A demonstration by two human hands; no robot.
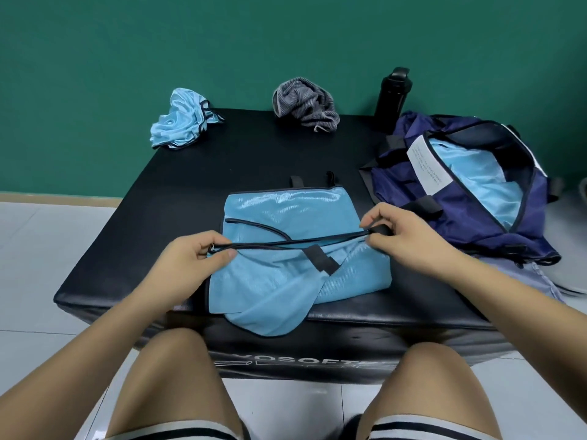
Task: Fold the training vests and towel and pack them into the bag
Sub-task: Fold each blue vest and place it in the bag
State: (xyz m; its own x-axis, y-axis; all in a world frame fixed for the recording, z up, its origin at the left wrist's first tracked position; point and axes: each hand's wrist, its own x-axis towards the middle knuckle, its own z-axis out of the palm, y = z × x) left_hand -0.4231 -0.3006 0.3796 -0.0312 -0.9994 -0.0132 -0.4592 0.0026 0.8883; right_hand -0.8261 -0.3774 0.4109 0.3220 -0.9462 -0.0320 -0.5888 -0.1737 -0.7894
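A light blue training vest [286,211] with dark trim lies partly folded on the black padded block [133,217], its lower end drooping over the front edge. My left hand [190,262] pinches the vest's dark edge at its left side. My right hand [409,236] pinches the same edge at its right side, so the trim runs taut between them. A second blue vest [181,122] lies crumpled at the back left. A grey striped towel [305,103] is bunched at the back middle. The navy bag [397,182] lies unzipped at the right, with light blue fabric inside.
A black bottle [392,96] stands behind the bag against the green wall. The block sits on a pale tiled floor. My bare knees are close to its front edge. Something white lies on the floor at the far right.
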